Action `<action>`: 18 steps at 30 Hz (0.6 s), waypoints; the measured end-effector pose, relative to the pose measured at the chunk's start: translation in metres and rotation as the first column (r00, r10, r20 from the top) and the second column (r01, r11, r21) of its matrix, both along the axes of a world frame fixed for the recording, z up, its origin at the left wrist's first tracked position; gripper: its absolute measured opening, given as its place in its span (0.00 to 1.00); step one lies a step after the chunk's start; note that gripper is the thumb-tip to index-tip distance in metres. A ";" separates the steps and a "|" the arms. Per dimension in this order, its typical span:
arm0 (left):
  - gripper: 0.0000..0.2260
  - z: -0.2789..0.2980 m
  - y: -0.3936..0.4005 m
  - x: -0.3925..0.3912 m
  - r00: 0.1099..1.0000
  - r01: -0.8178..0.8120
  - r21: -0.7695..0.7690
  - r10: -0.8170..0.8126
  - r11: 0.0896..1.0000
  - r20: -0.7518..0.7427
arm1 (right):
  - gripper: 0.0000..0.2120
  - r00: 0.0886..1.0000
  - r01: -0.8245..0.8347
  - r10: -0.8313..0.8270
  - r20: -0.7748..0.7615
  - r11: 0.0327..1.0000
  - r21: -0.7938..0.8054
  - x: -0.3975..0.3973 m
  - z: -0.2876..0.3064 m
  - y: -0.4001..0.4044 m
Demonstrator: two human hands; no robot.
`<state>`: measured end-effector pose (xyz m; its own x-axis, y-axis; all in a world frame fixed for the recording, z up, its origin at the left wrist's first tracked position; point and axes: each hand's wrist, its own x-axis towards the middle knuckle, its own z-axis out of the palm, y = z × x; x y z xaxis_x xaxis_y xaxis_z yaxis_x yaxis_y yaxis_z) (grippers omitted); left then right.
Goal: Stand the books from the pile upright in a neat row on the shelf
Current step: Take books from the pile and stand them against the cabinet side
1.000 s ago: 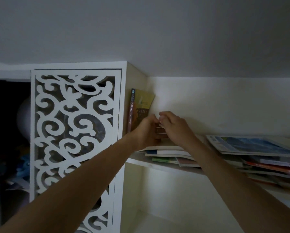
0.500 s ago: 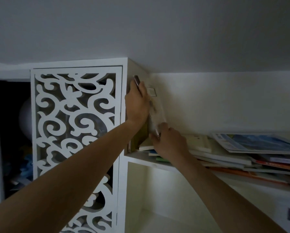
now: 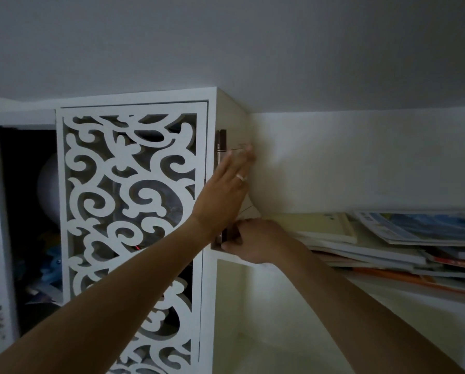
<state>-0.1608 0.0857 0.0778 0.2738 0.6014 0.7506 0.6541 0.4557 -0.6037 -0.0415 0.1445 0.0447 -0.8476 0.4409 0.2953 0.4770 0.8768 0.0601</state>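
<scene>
Here the left hand (image 3: pixel 223 190) presses flat, fingers straight, on upright thin dark-spined books (image 3: pixel 221 147) against the white fretwork cabinet (image 3: pixel 134 184) — right hand (image 3: pixel 255 244) pinches their base on the white shelf (image 3: pixel 242 260); the flat pile of books (image 3: pixel 387 238) lies right of the cabinet.

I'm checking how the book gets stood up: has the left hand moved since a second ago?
Yes. The left hand has gone up from the book pile and now lies flat against the upright books beside the cabinet wall.
</scene>
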 end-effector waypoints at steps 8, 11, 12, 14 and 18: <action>0.26 -0.010 0.009 0.013 0.952 0.171 -0.307 -0.077 0.936 0.296 | 0.42 0.939 0.325 -0.297 0.175 0.932 -0.159 0.088 0.047 0.034; 0.23 -0.008 0.016 0.031 0.714 0.445 -0.431 -0.020 0.785 0.700 | 0.43 0.930 0.339 -0.310 0.198 0.931 -0.133 0.116 0.056 0.034; 0.22 -0.006 0.017 0.036 0.656 0.508 -0.437 -0.004 0.743 0.755 | 0.41 0.944 0.312 -0.295 0.149 0.944 -0.108 0.120 0.055 0.034; 0.22 -0.006 0.020 0.036 0.583 0.581 -0.416 0.000 0.700 0.813 | 0.39 0.965 0.260 -0.260 0.005 0.963 -0.072 0.121 0.047 0.036; 0.25 -0.013 0.028 0.023 0.562 0.636 -0.394 -0.047 0.664 0.826 | 0.46 0.950 0.260 -0.251 -0.187 0.965 0.025 0.121 0.034 0.041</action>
